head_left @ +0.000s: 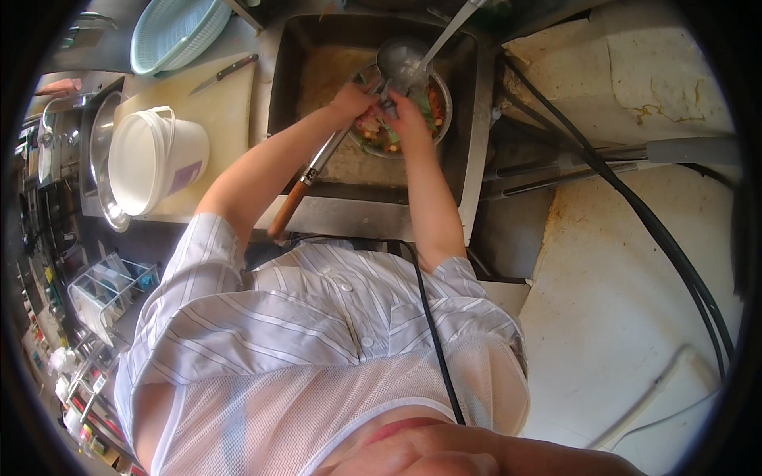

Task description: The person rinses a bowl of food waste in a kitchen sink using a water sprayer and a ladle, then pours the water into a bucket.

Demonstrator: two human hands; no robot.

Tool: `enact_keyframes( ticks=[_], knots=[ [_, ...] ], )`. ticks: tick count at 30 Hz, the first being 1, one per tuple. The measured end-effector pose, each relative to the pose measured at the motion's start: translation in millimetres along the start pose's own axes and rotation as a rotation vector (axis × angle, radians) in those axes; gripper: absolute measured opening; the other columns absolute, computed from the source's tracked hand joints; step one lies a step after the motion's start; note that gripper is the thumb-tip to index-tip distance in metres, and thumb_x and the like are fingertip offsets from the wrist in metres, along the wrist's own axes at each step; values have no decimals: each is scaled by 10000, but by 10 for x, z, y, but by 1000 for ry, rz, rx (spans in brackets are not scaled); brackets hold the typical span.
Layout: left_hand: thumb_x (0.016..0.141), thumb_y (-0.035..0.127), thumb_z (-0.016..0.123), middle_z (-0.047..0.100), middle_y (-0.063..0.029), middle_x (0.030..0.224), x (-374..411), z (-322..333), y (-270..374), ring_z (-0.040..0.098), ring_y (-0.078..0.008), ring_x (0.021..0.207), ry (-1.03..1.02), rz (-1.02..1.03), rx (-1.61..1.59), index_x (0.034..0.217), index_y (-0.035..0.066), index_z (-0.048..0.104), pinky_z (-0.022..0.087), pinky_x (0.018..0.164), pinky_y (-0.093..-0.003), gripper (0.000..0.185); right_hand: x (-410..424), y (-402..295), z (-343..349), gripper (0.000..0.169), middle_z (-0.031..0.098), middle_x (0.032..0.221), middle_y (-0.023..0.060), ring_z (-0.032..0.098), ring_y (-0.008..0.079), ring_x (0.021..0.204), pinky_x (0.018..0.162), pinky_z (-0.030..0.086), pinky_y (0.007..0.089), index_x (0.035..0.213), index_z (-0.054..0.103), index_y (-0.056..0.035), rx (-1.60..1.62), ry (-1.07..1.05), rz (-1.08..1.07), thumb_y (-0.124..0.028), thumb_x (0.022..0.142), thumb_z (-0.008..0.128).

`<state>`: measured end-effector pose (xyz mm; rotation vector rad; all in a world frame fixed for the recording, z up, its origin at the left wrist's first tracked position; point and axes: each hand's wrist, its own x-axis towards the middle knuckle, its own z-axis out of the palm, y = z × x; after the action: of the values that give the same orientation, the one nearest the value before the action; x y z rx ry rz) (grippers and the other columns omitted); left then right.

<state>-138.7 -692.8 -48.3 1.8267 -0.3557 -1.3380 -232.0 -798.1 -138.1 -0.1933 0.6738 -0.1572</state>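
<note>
My left hand [355,102] and my right hand [407,113] meet over a round metal bowl [445,98] in a sink [333,163]. Their fingers are bent around something small that I cannot make out. Leafy greens [426,110] and chopped orange and pale food pieces [381,141] lie in the bowl. A metal ladle [400,55] rests over the bowl's far part, its long handle rising to the upper right. Below my left hand, a utensil with a metal shaft and wooden handle [290,209] slants across the sink's near edge; its far end is partly hidden.
Left of the sink, a cutting board [231,119] bears a knife [229,71] and a white lidded bucket [161,157]. A light blue plastic basket [178,35] stands behind them. Black cables [631,187] and grey-ended poles [684,150] are at the right.
</note>
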Motion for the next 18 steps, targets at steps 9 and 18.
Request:
enact_keyframes(
  ticks=[9, 18],
  knots=[
    [809, 184, 528, 556, -106, 667, 422, 41, -99, 524, -167, 519, -34, -54, -14, 802, -17, 551, 414, 428, -296, 202, -669, -454, 228, 256, 494, 1015, 104, 523, 281, 899, 767, 454, 448, 1088, 436, -136, -277, 150, -293, -95, 837, 461],
    [821, 215, 486, 584, -171, 919, 497, 48, -43, 585, -261, 767, -318, -347, -480, 987, -10, 478, 504, 671, -365, 280, -285, -711, 882, 379, 548, 732, 83, 554, 225, 672, 598, 470, 359, 794, 503, -43, -372, -180, -265, -394, 874, 384]
  ],
)
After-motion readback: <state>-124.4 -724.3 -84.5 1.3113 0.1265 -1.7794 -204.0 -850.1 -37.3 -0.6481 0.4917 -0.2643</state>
